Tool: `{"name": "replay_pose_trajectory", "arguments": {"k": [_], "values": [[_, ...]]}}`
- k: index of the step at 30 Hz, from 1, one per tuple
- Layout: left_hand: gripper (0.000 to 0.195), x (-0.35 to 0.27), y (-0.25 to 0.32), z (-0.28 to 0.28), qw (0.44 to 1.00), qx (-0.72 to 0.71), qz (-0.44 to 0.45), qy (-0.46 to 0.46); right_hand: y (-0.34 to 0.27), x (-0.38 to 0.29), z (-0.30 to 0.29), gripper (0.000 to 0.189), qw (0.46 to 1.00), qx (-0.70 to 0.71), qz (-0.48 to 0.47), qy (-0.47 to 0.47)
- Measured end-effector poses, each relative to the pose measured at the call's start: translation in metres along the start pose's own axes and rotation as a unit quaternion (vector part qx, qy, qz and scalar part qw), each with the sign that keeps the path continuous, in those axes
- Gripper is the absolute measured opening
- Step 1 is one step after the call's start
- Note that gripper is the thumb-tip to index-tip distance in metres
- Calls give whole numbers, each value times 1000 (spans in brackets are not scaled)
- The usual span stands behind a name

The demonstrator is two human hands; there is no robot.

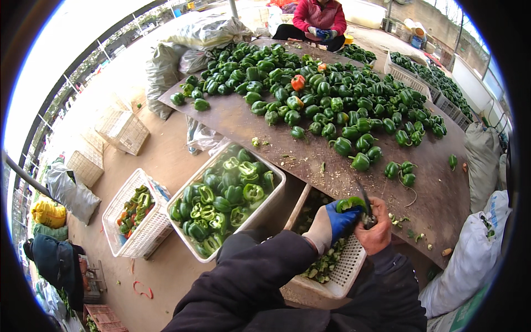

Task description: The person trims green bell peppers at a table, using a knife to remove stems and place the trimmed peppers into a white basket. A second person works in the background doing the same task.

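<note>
My left hand (pixel 332 226), in a white glove with blue coating, grips a cut green bell pepper (pixel 351 203). Bare, my right hand (pixel 375 228) is closed around a knife (pixel 365 195), its dark blade pointing up beside the pepper. Both hands are close together above a white plastic crate (pixel 350 269) holding green pepper scraps (pixel 325 265). Just beyond them is the edge of a brown table (pixel 298 153), where many whole green bell peppers (pixel 323 89) are heaped. My fingers hide part of the knife handle.
Left of my knees, a white bin (pixel 280 176) holds whole and cut peppers. Farther left stands a crate (pixel 143 245) with red and green pieces. A white sack (pixel 464 261) leans at the right. Across the table sits a person (pixel 319 20) wearing gloves.
</note>
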State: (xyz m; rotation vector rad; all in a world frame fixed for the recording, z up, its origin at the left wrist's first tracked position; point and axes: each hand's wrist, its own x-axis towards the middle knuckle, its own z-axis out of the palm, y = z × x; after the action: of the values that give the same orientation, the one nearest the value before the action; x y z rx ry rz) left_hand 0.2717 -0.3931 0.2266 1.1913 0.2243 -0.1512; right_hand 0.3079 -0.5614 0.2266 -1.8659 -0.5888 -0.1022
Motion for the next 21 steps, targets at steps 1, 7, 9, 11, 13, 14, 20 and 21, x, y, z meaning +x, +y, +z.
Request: {"name": "replay_pose_trajectory", "arguments": {"k": [1, 7, 9, 11, 13, 14, 20, 21], "values": [[26, -1, 6, -1, 1000, -22, -18, -1, 1, 0, -1, 57, 999, -30, -11, 9], [20, -10, 34, -10, 977, -189, -98, 4, 6, 1, -9, 53, 984, -115, -133, 10], [26, -13, 40, -15, 985, -157, -70, 6, -2, 0, -3, 52, 998, 58, 11, 20], [26, -18, 45, -19, 987, -147, -61, 8, -13, 2, 3, 50, 996, 58, -46, 49], [26, -24, 49, -25, 991, -125, -52, -4, -26, 4, -1, 51, 1000, 1, -5, -6], [25, -28, 51, -27, 992, -113, -48, 5, -32, 4, -1, 51, 999, -25, 11, -18], [28, -43, 71, -84, 996, -85, 1, 27, -21, 12, -1, 35, 988, 83, 130, -11], [28, -39, 78, -111, 975, -223, -5, 6, -16, 13, -4, 33, 971, 112, 210, 13]]}}
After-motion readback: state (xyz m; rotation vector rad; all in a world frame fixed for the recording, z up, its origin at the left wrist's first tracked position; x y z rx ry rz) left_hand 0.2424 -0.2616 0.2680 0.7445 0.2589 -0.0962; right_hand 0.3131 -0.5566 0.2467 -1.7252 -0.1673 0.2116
